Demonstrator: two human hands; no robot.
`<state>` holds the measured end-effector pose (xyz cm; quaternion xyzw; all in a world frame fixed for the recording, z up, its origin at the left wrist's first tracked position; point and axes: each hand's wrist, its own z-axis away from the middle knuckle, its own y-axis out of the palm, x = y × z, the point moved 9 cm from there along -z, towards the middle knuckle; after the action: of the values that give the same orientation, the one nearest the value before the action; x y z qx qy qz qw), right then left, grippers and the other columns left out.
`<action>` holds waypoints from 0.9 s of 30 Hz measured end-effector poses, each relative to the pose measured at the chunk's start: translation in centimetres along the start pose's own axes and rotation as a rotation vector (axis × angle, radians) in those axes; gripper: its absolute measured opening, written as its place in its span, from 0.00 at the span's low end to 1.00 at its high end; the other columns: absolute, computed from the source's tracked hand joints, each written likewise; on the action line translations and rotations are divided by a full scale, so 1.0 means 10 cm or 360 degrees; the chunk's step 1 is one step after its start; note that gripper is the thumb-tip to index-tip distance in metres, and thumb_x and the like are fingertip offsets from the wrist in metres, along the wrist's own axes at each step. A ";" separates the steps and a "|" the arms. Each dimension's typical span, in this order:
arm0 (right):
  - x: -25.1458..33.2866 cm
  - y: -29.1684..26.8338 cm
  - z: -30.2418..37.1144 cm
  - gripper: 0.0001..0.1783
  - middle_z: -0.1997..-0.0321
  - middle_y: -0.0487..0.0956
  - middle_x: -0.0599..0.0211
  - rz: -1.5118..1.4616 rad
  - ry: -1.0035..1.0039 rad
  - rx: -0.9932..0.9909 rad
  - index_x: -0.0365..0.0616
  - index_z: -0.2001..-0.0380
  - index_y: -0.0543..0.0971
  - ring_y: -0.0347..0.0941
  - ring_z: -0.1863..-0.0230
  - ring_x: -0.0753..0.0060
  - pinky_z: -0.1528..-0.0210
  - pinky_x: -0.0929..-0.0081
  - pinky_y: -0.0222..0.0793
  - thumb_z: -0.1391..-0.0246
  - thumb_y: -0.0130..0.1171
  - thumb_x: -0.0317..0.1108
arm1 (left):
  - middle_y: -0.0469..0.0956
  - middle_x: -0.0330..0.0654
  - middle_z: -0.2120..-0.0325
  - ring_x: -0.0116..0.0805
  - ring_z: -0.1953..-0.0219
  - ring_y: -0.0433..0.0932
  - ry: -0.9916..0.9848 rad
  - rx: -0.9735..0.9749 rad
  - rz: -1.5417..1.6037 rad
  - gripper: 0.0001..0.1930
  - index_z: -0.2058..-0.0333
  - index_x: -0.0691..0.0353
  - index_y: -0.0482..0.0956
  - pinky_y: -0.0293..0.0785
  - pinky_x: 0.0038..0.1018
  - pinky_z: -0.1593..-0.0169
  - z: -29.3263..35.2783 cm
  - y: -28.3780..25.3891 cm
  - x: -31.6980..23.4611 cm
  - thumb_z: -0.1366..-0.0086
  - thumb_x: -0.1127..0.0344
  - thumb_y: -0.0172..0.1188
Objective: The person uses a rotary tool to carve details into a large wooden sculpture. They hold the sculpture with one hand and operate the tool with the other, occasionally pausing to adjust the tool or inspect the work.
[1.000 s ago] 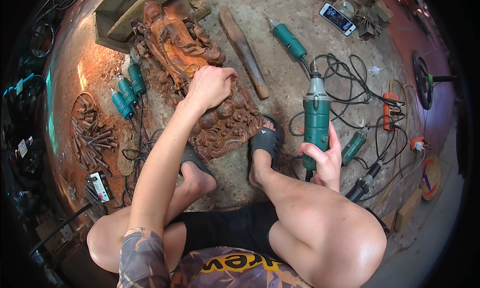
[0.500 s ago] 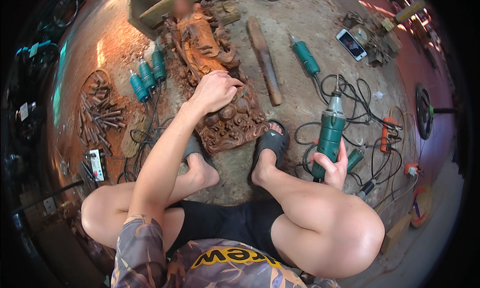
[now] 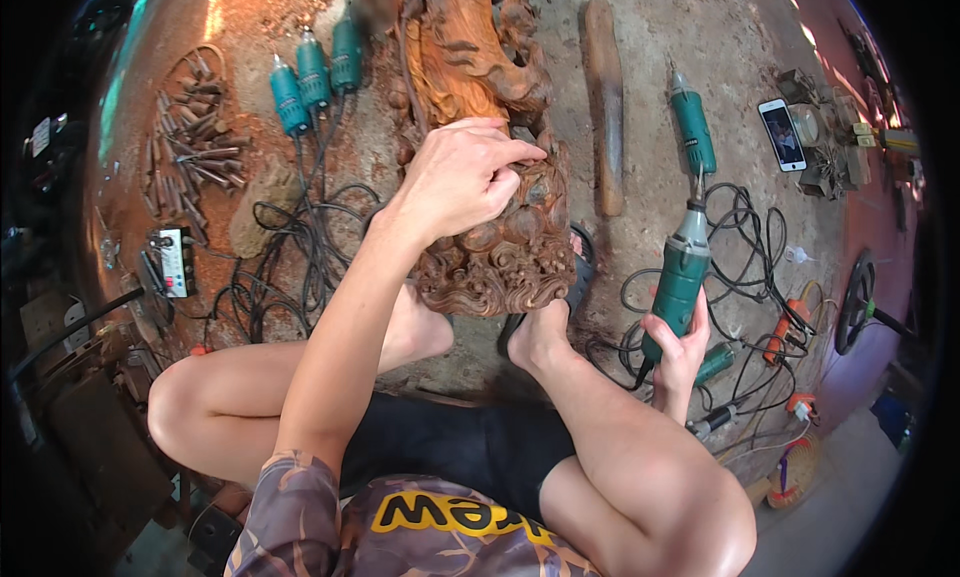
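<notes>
Between my feet lies a reddish-brown wood carving (image 3: 490, 277), a robed figure with a scrollwork base toward me. My left hand (image 3: 460, 182) rests on its middle, the index finger stretched out across the carved surface and the thumb apart from it. Part of the carving is hidden under that hand. Off to the right, my right hand (image 3: 682, 349) is wrapped round the lower body of a green die grinder (image 3: 682, 282). The grinder's grey nose and thin bit point away from me, clear of the carving.
Several other green grinders (image 3: 313, 72) lie at the left, with one more (image 3: 692, 127) at the right. Black cords (image 3: 265, 287) tangle on both sides. A pile of bits (image 3: 195, 142), a wooden stick (image 3: 604, 107), a phone (image 3: 781, 134) and an orange power strip (image 3: 790, 329) lie around.
My view has shifted, so the carving appears larger and further right. My left index finger is now stretched out more. The right hand keeps its hold on the grinder.
</notes>
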<state>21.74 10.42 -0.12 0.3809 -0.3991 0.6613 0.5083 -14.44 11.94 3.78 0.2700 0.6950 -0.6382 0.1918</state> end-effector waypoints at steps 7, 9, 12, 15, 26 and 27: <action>-0.05 -0.19 -0.43 0.48 0.45 0.84 0.58 0.0133 -0.0031 -0.0100 0.35 0.27 0.68 0.82 0.50 0.73 0.46 0.75 0.78 0.53 0.73 0.22 | 0.90 0.40 0.66 0.44 0.60 0.88 0.0018 -0.0290 0.0292 0.20 0.53 0.57 0.90 0.80 0.43 0.37 0.00 -0.13 0.06 0.41 0.76 0.56; -0.13 -0.13 -0.37 0.46 0.46 0.84 0.56 -0.0042 0.0071 -0.0149 0.36 0.28 0.69 0.83 0.56 0.72 0.51 0.75 0.80 0.53 0.72 0.22 | 0.90 0.39 0.68 0.44 0.62 0.88 -0.0003 -0.0342 0.0317 0.19 0.55 0.56 0.90 0.82 0.41 0.39 -0.01 -0.14 0.08 0.42 0.76 0.57; -0.26 0.05 -0.27 0.42 0.49 0.84 0.53 -0.0286 0.0199 -0.0227 0.36 0.31 0.70 0.83 0.65 0.70 0.60 0.74 0.80 0.52 0.69 0.20 | 0.90 0.39 0.68 0.44 0.62 0.88 -0.0041 -0.0384 0.0328 0.19 0.55 0.56 0.90 0.83 0.41 0.40 -0.01 -0.16 0.11 0.43 0.77 0.57; -0.37 0.25 -0.19 0.42 0.50 0.84 0.53 -0.0326 0.0318 -0.0202 0.37 0.31 0.70 0.82 0.66 0.69 0.60 0.74 0.80 0.52 0.69 0.20 | 0.89 0.38 0.69 0.43 0.62 0.88 -0.0024 -0.0389 0.0317 0.20 0.55 0.56 0.89 0.83 0.41 0.42 0.00 -0.17 0.10 0.44 0.79 0.58; -0.35 0.33 -0.07 0.44 0.48 0.84 0.52 -0.0321 0.0345 -0.0095 0.35 0.32 0.71 0.83 0.65 0.72 0.57 0.73 0.81 0.54 0.73 0.25 | 0.89 0.38 0.70 0.42 0.63 0.88 -0.0047 -0.0423 0.0333 0.19 0.55 0.57 0.89 0.82 0.41 0.41 0.01 -0.19 0.10 0.42 0.80 0.56; -0.34 0.32 -0.07 0.44 0.48 0.84 0.52 -0.0324 0.0342 -0.0091 0.35 0.32 0.71 0.82 0.65 0.72 0.57 0.73 0.81 0.54 0.73 0.25 | 0.89 0.38 0.70 0.42 0.63 0.88 -0.0049 -0.0420 0.0329 0.19 0.55 0.57 0.89 0.82 0.41 0.41 0.01 -0.19 0.10 0.42 0.80 0.56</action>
<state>19.19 9.27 -3.95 0.3317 -0.3204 0.6316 0.6232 -16.42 11.86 4.70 0.3026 0.7383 -0.5223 0.3008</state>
